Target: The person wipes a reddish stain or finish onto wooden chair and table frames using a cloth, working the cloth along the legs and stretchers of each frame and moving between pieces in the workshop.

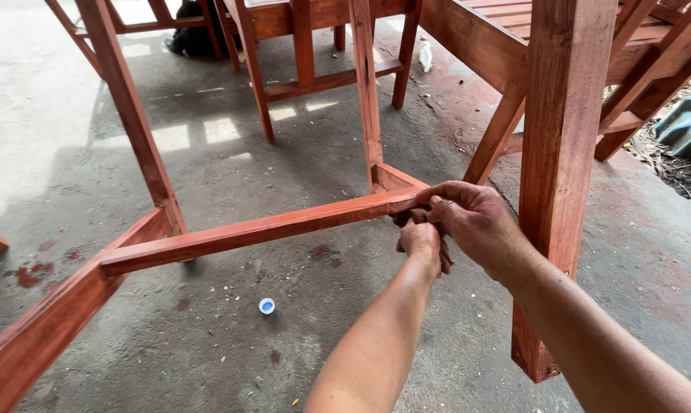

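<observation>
A reddish-brown wooden stretcher rail (261, 227) runs low across the frame of a stained wooden table. My right hand (472, 218) curls over the rail's right end, close to the joint with an upright leg (367, 92). My left hand (422, 241) is bunched just under it, closed on a small dark cloth (443, 258) pressed against the rail's end. A thick square leg (560, 153) stands right behind my right wrist.
Concrete floor (231, 336) with red stain spots and a small blue-and-white bottle cap (267, 306). Another rail (47, 329) runs to the lower left. More stained wooden furniture (307, 46) stands behind, and grey-blue objects (690, 126) lie at the far right.
</observation>
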A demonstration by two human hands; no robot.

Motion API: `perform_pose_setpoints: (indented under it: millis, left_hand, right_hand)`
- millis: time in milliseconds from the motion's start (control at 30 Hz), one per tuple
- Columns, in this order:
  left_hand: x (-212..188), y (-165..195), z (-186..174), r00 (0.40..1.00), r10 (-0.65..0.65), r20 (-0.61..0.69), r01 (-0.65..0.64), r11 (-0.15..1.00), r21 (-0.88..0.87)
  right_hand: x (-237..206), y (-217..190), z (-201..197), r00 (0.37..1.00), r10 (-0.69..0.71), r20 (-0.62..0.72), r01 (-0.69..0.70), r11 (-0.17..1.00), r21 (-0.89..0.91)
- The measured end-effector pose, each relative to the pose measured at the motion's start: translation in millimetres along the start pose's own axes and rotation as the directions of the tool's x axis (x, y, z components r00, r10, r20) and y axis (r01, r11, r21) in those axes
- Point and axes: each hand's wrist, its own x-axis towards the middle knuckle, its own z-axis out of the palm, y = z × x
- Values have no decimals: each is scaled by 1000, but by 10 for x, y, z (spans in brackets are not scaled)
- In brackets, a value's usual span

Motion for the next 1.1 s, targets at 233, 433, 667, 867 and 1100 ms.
perform_pose_setpoints:
  millis: [233, 433, 667, 867, 1100]
  left_hand:
    - [-243, 50, -67, 997, -28, 67, 10, 969, 249]
    - [-381, 33, -86, 965, 225, 133, -261, 839, 477]
    - [-733, -134, -56, 951, 109, 289, -207, 920, 334]
    - [-1100, -567, -71, 765, 524, 375, -641, 678, 360]
    - [-604, -303, 124, 885, 463, 55, -444, 801, 402]
  right_hand:
    - [22, -68, -95, 994, 47, -95, -38, 995, 88]
    - [32, -187, -226, 987, -14, -160, 3, 998, -66]
    - [-14, -359, -158, 982, -14, -189, -11, 991, -130]
    - [33, -407, -42, 986, 43, -163, -57, 995, -80]
    - [112, -260, -68, 992, 45, -115, -49, 998, -38]
